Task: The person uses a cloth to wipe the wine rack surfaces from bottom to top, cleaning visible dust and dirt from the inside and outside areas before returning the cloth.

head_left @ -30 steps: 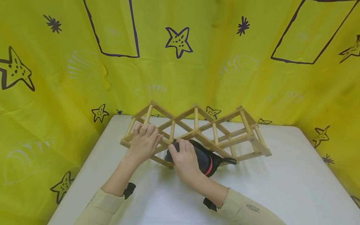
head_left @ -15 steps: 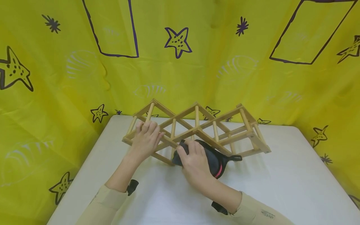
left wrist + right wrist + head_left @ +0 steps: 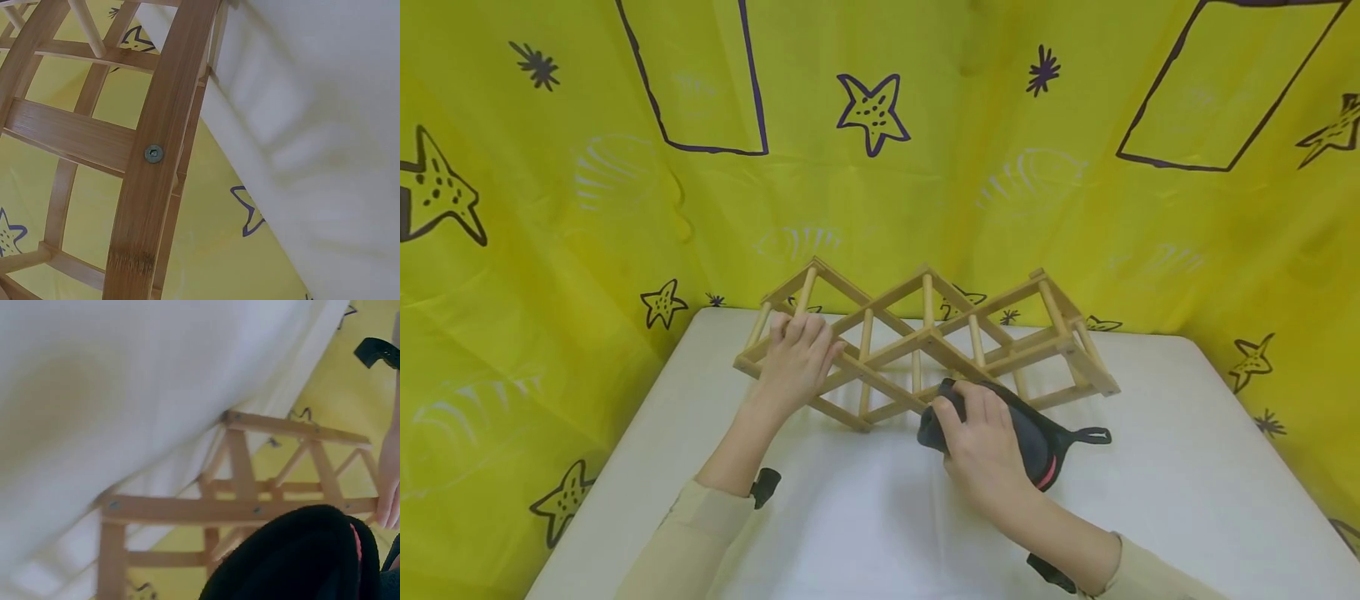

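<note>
A folding wooden lattice rack point(image 3: 901, 331) stands across the table, made of crossed slats and round rods. My left hand point(image 3: 793, 362) grips its left part, the fingers curled over a slat and rod. In my right hand point(image 3: 988, 446) is a dark soft pouch point(image 3: 1033, 433) with black edging, a pink stripe and a strap loop at its right end. The pouch is in front of the rack's middle right; whether the two touch, I cannot tell. From the right wrist, the pouch point(image 3: 294, 556) looms close, with the rack point(image 3: 187, 511) behind it.
The rack stands on a white-covered table point(image 3: 865, 517). Behind and at both sides hangs a yellow curtain point(image 3: 940, 200) with dark star drawings. Black straps point(image 3: 765, 487) are worn on both wrists.
My right hand has moved right and slightly down with the pouch, uncovering the rack's lower middle. The rack and my left hand have shifted slightly up, the hand also a little right.
</note>
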